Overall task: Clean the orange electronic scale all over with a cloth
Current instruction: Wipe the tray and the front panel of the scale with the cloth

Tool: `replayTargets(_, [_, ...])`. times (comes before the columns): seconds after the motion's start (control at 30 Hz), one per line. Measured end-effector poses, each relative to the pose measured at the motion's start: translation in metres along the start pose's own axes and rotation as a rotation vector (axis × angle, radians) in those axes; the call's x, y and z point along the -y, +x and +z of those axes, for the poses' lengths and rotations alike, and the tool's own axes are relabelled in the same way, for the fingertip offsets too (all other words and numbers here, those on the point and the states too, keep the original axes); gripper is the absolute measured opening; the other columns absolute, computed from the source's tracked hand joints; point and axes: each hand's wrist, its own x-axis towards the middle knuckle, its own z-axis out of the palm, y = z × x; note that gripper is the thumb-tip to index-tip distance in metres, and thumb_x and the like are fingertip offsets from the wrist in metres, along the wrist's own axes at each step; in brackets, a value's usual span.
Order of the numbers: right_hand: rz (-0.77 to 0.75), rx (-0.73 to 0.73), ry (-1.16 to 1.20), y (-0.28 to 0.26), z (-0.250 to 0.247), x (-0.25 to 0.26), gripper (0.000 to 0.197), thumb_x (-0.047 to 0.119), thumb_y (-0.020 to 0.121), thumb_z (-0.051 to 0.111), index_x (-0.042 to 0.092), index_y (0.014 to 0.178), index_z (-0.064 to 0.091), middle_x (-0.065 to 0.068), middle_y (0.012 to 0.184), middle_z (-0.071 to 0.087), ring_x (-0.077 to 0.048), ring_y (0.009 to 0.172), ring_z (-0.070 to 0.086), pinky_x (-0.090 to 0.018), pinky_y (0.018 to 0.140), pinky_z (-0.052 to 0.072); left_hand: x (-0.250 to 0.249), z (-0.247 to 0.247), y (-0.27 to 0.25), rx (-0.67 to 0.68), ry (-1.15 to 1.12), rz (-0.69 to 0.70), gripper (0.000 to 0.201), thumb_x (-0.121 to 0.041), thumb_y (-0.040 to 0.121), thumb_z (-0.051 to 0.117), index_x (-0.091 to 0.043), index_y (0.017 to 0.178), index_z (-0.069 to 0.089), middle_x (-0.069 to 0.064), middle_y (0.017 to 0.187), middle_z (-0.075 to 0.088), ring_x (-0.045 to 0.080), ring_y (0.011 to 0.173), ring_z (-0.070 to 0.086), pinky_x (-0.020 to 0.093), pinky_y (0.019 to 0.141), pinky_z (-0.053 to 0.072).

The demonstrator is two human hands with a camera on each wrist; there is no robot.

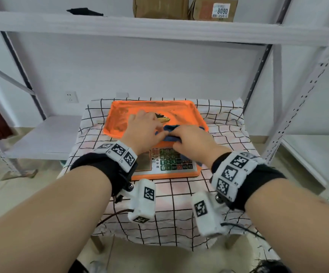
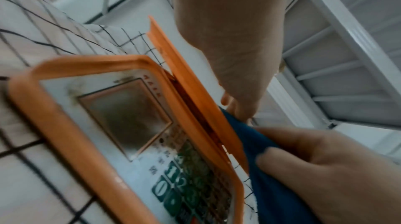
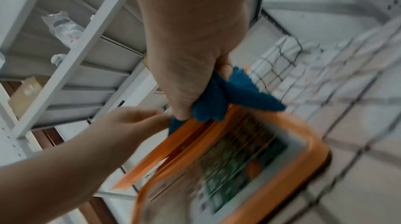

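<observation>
The orange electronic scale (image 1: 155, 107) stands on a checked tablecloth, its weighing tray smeared with dark dirt and its keypad panel (image 1: 171, 164) facing me. A dark blue cloth (image 1: 172, 128) lies bunched on the tray's front edge. My right hand (image 1: 191, 138) grips the cloth from the right, and my left hand (image 1: 146, 129) pinches its left end. In the left wrist view the cloth (image 2: 271, 176) hangs over the tray's rim (image 2: 195, 90) beside the dirty display. In the right wrist view my right hand (image 3: 190, 47) clutches the cloth (image 3: 243, 90) above the scale (image 3: 310, 142).
The small table under the checked tablecloth (image 1: 228, 138) sits inside white metal shelving. Cardboard boxes (image 1: 159, 6) stand on the upper shelf overhead. A low white shelf (image 1: 47, 134) lies to the left and upright posts (image 1: 297, 115) rise on the right.
</observation>
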Motion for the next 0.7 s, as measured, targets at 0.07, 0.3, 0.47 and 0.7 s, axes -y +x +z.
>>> replayTargets(0.07, [0.066, 0.042, -0.051, -0.003, -0.012, -0.014, 0.023, 0.017, 0.087, 0.047, 0.027, 0.1, 0.062, 0.004, 0.081, 0.055, -0.02, 0.078, 0.052, -0.028, 0.061, 0.036, 0.0, 0.002, -0.006, -0.018, -0.057, -0.001, 0.034, -0.053, 0.09, 0.048, -0.027, 0.087, 0.07, -0.006, 0.11, 0.053, 0.02, 0.113, 0.037, 0.037, 0.091, 0.022])
replayTargets(0.3, [0.337, 0.1, -0.034, -0.004, -0.014, -0.041, 0.034, 0.009, 0.087, 0.046, 0.013, 0.119, 0.057, -0.01, 0.11, 0.064, -0.029, 0.1, 0.061, -0.037, 0.086, 0.05, 0.008, 0.001, -0.017, -0.088, 0.026, 0.051, 0.029, -0.053, 0.087, 0.053, -0.031, 0.1, 0.068, -0.01, 0.121, 0.049, 0.018, 0.119, 0.032, 0.034, 0.092, 0.017])
replayTargets(0.47, [0.115, 0.036, 0.167, -0.001, -0.002, 0.007, 0.028, 0.01, 0.088, 0.042, 0.012, 0.105, 0.065, -0.005, 0.094, 0.06, -0.02, 0.082, 0.052, -0.028, 0.069, 0.039, 0.013, 0.001, -0.02, -0.071, 0.01, 0.046, 0.024, -0.045, 0.085, 0.055, -0.027, 0.09, 0.07, -0.01, 0.119, 0.051, 0.019, 0.114, 0.035, 0.036, 0.091, 0.02])
replayTargets(0.7, [0.294, 0.118, -0.089, -0.006, -0.02, -0.034, 0.036, 0.009, 0.086, 0.05, 0.018, 0.121, 0.057, -0.007, 0.11, 0.063, -0.028, 0.102, 0.059, -0.038, 0.086, 0.048, 0.012, 0.003, -0.025, -0.073, -0.075, -0.019, 0.02, -0.037, 0.085, 0.055, -0.027, 0.089, 0.071, -0.009, 0.118, 0.052, 0.019, 0.118, 0.033, 0.036, 0.092, 0.021])
